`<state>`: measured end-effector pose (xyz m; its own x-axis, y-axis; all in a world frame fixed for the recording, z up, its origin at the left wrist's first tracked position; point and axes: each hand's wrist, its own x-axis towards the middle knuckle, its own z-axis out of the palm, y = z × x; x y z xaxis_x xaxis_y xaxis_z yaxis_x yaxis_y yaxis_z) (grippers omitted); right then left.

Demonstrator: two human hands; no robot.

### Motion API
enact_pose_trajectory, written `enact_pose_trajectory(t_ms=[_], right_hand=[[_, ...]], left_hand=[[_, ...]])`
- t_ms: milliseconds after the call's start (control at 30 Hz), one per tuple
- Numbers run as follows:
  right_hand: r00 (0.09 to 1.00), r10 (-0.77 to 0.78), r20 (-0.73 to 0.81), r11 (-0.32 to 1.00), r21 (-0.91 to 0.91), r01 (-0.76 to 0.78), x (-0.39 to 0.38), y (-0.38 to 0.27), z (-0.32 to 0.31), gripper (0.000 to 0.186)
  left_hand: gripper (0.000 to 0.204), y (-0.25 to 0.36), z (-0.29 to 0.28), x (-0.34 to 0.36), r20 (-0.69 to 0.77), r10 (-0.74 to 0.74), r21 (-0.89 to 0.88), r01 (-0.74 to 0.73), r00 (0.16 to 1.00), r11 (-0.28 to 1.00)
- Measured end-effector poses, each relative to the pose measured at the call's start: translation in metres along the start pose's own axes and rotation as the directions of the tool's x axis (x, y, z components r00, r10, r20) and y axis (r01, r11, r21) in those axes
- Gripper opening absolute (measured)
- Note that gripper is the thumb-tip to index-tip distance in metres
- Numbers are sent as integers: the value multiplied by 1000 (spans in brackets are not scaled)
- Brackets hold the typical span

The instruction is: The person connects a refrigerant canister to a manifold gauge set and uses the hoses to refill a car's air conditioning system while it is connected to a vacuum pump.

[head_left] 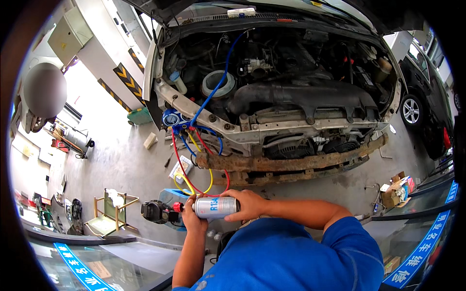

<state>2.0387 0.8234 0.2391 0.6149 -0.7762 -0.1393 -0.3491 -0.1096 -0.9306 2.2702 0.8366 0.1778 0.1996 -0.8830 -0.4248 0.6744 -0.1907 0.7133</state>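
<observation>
Both hands hold one silver metal gas can lying sideways at 6 o'clock — right hand wrapped around its body, left hand gripping its red-valved end, below the rusty bumper beam.

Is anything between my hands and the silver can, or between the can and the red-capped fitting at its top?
Nothing visible does. The right hand already wraps the silver can, and the left hand grips at its neck, where the red-capped fitting sits against the can's top. Hoses run up toward the engine bay behind.

Silver gas can (lying sideways) with red-tipped valve at its left end
</observation>
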Motion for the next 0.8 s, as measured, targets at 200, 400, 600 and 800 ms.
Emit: enact_pose_trajectory(t_ms=[200, 400, 600, 800], right_hand=[[995, 87, 53, 984, 150, -94, 2, 24, 8, 77], [963, -246, -113, 967, -102, 235, -1, 30, 13, 78], [937, -333, -110, 933, -186, 310, -4, 19, 11, 75], [984, -137, -111, 990, -21, 136, -9, 28, 18, 69]], left_hand=[[32, -15, -10, 5, -43, -12, 109, 16, 999, 994], [37, -11, -7, -1, -13, 21, -59, -21, 1000, 998], [37, -1, -7, -10, 62, -91, -43, 93, 994, 995], [37, -5, 2, -10, 86, -80, -15, 81, 993, 997]])
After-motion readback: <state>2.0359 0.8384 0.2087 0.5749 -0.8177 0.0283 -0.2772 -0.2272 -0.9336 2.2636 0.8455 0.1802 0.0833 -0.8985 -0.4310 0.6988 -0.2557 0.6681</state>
